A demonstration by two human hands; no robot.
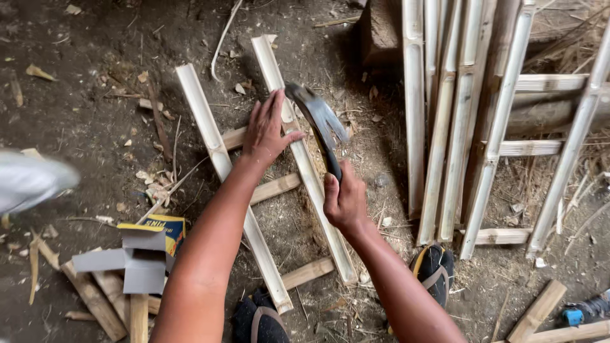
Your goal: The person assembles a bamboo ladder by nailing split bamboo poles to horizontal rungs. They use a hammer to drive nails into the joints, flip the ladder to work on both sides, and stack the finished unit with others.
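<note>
My hammer (pixel 318 117) was dark grey with a black grip. The bamboo frame (pixel 254 184) was pale cream. The box (pixel 149 251) showed grey flaps and a yellow-and-blue side. My sandals (pixel 434 270) were black with tan straps.

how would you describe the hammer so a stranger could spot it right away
Find the small bamboo ladder frame lying flat on the dirt floor at centre. Above its right rail, the right hand grips a hammer by its dark handle. Its grey metal claw head is the only metal among pale bamboo.
</note>
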